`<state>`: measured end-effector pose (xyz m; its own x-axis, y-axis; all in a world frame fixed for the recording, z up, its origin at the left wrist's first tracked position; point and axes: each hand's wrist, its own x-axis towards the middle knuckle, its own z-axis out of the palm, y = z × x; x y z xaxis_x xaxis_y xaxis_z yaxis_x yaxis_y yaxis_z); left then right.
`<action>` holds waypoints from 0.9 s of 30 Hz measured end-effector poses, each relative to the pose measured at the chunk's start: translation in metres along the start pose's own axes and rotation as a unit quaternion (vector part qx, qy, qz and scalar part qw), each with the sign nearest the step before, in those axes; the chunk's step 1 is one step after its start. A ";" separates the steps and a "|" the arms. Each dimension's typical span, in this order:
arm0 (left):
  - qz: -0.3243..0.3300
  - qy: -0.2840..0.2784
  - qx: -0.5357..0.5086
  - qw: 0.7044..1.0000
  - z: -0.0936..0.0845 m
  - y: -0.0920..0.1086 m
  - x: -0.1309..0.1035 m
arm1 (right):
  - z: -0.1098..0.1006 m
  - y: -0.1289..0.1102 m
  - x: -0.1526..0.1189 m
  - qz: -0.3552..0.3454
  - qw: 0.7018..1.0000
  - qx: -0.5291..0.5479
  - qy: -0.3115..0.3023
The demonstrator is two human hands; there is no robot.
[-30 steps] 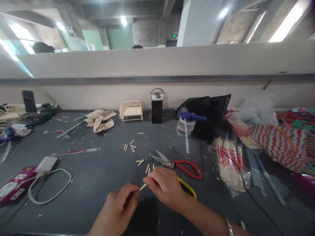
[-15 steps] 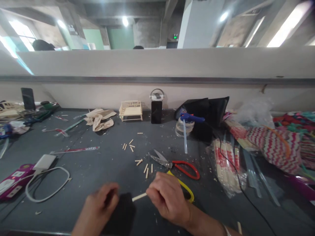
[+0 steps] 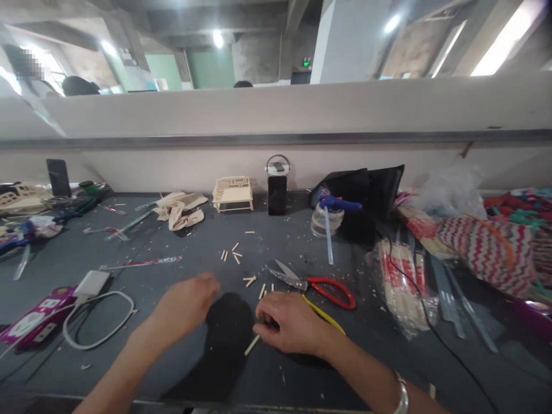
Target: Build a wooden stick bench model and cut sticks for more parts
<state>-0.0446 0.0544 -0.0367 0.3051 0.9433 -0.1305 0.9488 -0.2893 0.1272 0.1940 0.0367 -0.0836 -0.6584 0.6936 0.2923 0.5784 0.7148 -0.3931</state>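
Observation:
My left hand (image 3: 194, 299) is raised over the dark tabletop, its fingers bunched together and pointing forward. Anything between them is hidden. My right hand (image 3: 293, 323) is curled near the front of the table, with a thin wooden stick (image 3: 252, 345) sticking out from below its thumb, pointing down and left. The palm hides the stick's other end. Just beyond that hand lie short cut stick pieces (image 3: 263, 291), and more pieces (image 3: 237, 259) are scattered farther back. Red-handled scissors (image 3: 332, 292) rest open behind my right hand. A yellow handle (image 3: 323, 314) is partly covered by the hand.
A small wooden model bench (image 3: 233, 194) stands at the back beside a phone (image 3: 277, 195). To the right are a blue glue gun (image 3: 340, 203) on a clear jar, bagged sticks (image 3: 401, 282) and a black cable. A purple power strip (image 3: 38, 315) with a white charger lies left.
My left hand has moved forward and slightly right. My right hand has shifted slightly forward, and the wooden stick below it now slants more steeply. The view has shifted slightly.

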 end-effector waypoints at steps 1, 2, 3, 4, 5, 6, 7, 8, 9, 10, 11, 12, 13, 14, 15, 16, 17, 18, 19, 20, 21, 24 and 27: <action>-0.005 0.025 0.018 1.000 -0.004 -0.002 0.020 | -0.001 0.002 0.001 0.001 1.000 -0.006 0.012; -0.028 0.056 0.026 0.998 -0.007 -0.005 0.038 | -0.001 0.004 0.001 0.003 1.000 -0.009 0.024; -0.042 0.069 0.034 0.996 -0.007 -0.009 0.054 | -0.001 0.006 0.002 0.005 0.999 -0.008 0.037; -0.050 0.066 0.038 0.996 -0.005 -0.014 0.067 | -0.001 0.009 0.003 0.010 0.999 -0.004 0.045; -0.058 0.061 0.040 0.996 -0.002 -0.018 0.078 | -0.001 0.012 0.004 0.017 0.999 0.000 0.051; -0.066 0.057 0.042 0.995 0.002 -0.022 0.086 | -0.002 0.015 0.005 0.024 0.998 0.003 0.054; -0.076 0.053 0.044 0.995 0.006 -0.024 0.091 | -0.003 0.018 0.006 0.030 0.998 0.002 0.054; -0.086 0.052 0.046 0.994 0.010 -0.025 0.095 | -0.005 0.020 0.007 0.037 0.998 -0.005 0.052; -0.092 0.051 0.047 0.993 0.014 -0.024 0.096 | -0.007 0.023 0.009 0.041 0.998 -0.014 0.047; -0.094 0.050 0.048 0.993 0.018 -0.023 0.096 | -0.010 0.024 0.010 0.042 0.998 -0.027 0.039; -0.093 0.047 0.048 0.993 0.020 -0.022 0.096 | -0.013 0.026 0.012 0.040 0.998 -0.040 0.029; -0.091 0.043 0.049 0.994 0.023 -0.020 0.095 | -0.016 0.027 0.014 0.036 0.998 -0.052 0.018; -0.087 0.039 0.050 0.994 0.024 -0.018 0.094 | -0.019 0.027 0.016 0.029 0.998 -0.063 0.009; -0.085 0.033 0.051 0.995 0.025 -0.017 0.093 | -0.021 0.028 0.019 0.022 0.997 -0.071 0.004; -0.084 0.027 0.052 0.995 0.026 -0.016 0.093 | -0.022 0.028 0.022 0.017 0.997 -0.077 0.004; -0.084 0.021 0.052 0.995 0.026 -0.016 0.093 | -0.022 0.028 0.025 0.014 0.997 -0.079 0.011; -0.085 0.016 0.051 0.995 0.027 -0.016 0.093 | -0.021 0.029 0.028 0.016 0.997 -0.077 0.023; -0.087 0.011 0.049 0.995 0.027 -0.017 0.093 | -0.020 0.030 0.030 0.021 0.996 -0.072 0.039; -0.089 0.008 0.045 0.995 0.028 -0.018 0.094 | -0.017 0.031 0.032 0.026 0.996 -0.068 0.054; -0.091 0.005 0.041 0.995 0.028 -0.020 0.094 | -0.014 0.033 0.032 0.029 0.995 -0.066 0.065; -0.093 0.005 0.035 0.995 0.028 -0.022 0.095 | -0.011 0.034 0.031 0.028 0.995 -0.066 0.072; -0.089 0.007 0.005 0.996 0.026 -0.025 0.094 | -0.003 0.038 0.026 0.011 0.995 -0.056 0.081; -0.077 0.003 -0.077 0.994 0.019 -0.016 0.087 | -0.002 0.037 0.020 0.013 0.992 -0.007 0.122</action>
<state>-0.0314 0.1381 -0.0692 0.1553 0.9758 -0.1537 0.9604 -0.1127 0.2547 0.2031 0.0776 -0.0905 -0.5078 0.7115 0.4856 0.6011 0.6965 -0.3919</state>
